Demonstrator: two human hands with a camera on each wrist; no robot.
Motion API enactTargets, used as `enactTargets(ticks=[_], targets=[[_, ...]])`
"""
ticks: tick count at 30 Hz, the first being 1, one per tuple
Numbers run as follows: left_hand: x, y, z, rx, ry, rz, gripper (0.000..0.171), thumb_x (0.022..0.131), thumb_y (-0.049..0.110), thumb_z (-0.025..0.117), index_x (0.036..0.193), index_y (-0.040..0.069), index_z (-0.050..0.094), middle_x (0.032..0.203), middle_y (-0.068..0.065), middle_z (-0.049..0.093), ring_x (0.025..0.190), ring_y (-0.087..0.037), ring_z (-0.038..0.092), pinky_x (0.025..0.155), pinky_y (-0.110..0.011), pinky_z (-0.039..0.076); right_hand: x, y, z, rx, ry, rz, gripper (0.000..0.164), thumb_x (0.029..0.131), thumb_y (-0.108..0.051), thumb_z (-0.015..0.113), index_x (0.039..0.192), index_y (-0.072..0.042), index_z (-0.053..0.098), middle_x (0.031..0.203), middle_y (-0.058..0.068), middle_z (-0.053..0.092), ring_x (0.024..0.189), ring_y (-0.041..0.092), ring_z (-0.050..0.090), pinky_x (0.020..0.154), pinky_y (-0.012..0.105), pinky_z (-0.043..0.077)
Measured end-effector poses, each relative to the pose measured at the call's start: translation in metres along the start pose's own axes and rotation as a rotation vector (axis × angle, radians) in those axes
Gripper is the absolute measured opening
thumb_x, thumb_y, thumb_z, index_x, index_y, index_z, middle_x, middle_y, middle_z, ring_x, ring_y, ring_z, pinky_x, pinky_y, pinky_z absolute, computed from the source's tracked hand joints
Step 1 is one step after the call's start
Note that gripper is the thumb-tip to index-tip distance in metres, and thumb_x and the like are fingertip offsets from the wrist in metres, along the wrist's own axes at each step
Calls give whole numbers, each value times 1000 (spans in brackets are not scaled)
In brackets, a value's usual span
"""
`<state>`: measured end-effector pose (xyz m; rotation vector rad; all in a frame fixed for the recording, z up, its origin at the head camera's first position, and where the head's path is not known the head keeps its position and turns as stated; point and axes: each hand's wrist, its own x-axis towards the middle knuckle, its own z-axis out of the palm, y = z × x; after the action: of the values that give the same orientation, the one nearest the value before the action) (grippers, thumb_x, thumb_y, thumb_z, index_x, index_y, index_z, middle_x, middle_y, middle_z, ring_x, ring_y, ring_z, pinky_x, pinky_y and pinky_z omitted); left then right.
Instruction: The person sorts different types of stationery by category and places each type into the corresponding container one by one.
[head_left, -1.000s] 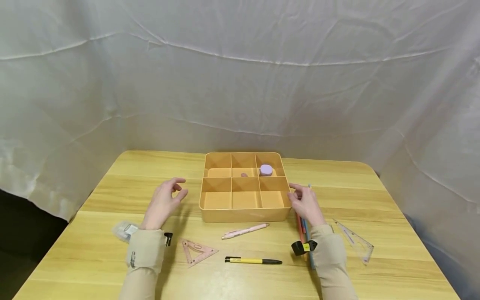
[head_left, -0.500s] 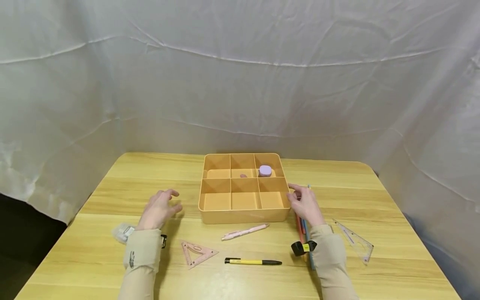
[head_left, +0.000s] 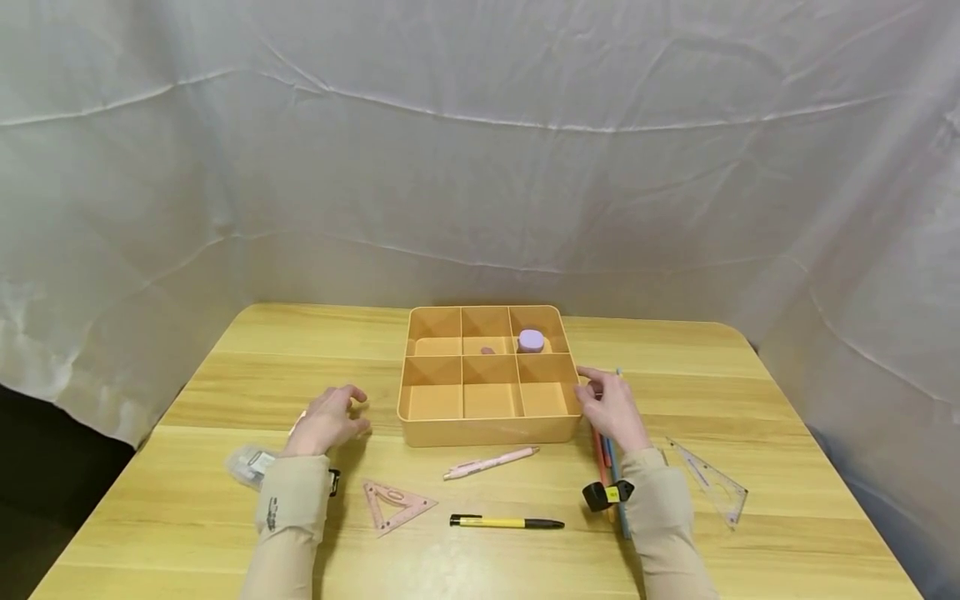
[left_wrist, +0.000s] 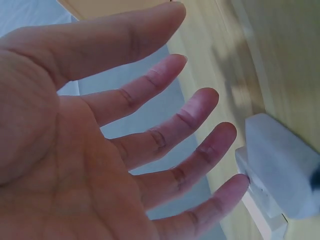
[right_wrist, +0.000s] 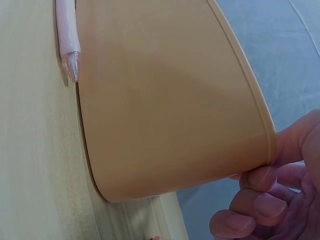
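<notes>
My left hand (head_left: 327,421) hovers left of the orange six-compartment organizer box (head_left: 470,429), its fingers spread and loosely bent. Its palm (left_wrist: 55,145) holds nothing in the left wrist view. By its little finger there is a blurred pale grey-white object (left_wrist: 280,165), mostly hidden by the hand in the head view. My right hand (head_left: 611,408) pinches the box's right rim, thumb over the edge and fingertips (right_wrist: 260,177) curled against the outside. Inside the box, a lavender rounded case (head_left: 531,340) sits in the back right compartment and a small pinkish piece (head_left: 487,350) in the back middle.
In front of the box lie a pink pen (head_left: 491,462), a pink set square (head_left: 393,504) and a yellow-black pen (head_left: 506,522). Blue and red sticks (head_left: 617,479) lie under the right wrist. A clear set square (head_left: 712,483) is at right, a clear plastic packet (head_left: 249,465) at left.
My left hand has come down and slightly nearer to me, and a white edge now shows behind it. The right hand stays at the box's rim.
</notes>
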<state>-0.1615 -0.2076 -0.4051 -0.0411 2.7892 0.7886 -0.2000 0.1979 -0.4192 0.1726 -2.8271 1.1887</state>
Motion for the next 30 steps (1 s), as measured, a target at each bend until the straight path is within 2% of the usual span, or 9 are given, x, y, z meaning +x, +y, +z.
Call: enactTargets(ticks=[6,13,18,25,30], targets=[[0,-2,1,6,-10,-8,47,90,16,70,131,-2,55,127,-28,60,117,-43,57,99,-61,48,0,0,1,18,-1,-4,42,97,-7,55,134,12,57,68,2,51,66,13,51,59,23,39],[1,-8,1,-28,-2,-27,49,86,7,71,131,-3,54,125,-28,60,115,-41,57,98,-58,49,0,-1,0,10,9,-15,40,96,-5,56,132,11,60,66,1,51,66,13,51,63,24,41],[1,-12,-2,-28,14,-29,53,82,2,73,132,-3,54,124,-28,59,117,-44,54,99,-60,47,0,-1,-1,5,9,-9,39,96,-5,56,132,10,60,67,1,53,68,14,53,64,25,42],[-2,-15,-3,-9,45,-32,59,80,2,73,135,-2,53,132,-33,50,121,-50,46,102,-65,43,0,-2,0,3,9,-7,40,96,-6,56,132,10,60,69,3,54,69,14,54,63,24,42],[-2,-17,-4,4,51,-40,60,78,1,72,135,-3,53,132,-35,48,119,-51,46,102,-64,42,0,-1,0,5,7,-2,40,96,-6,56,133,10,60,69,4,55,70,14,55,63,24,42]])
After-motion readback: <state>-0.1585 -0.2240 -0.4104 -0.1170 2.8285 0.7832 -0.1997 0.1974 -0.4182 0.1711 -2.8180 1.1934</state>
